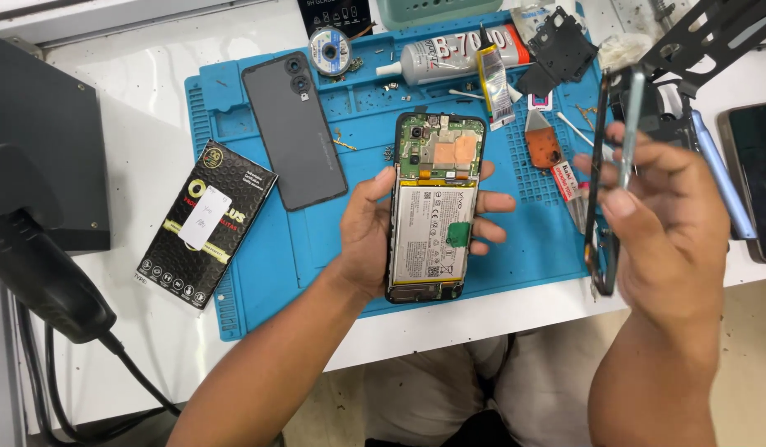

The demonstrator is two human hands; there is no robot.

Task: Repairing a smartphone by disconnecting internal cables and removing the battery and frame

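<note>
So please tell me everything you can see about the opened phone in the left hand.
The opened phone has its back cover off. A green circuit board with a copper-coloured patch sits at the top, and a large pale battery with a green tab is below. It is held upright, facing the camera, above the blue mat, gripped at its edges by the left hand.

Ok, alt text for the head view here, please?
Over a blue mat, the person's left hand holds an opened phone with its battery showing, while the right hand holds up a thin phone frame edge-on. A grey back cover and a glue tube lie on the mat.
</note>
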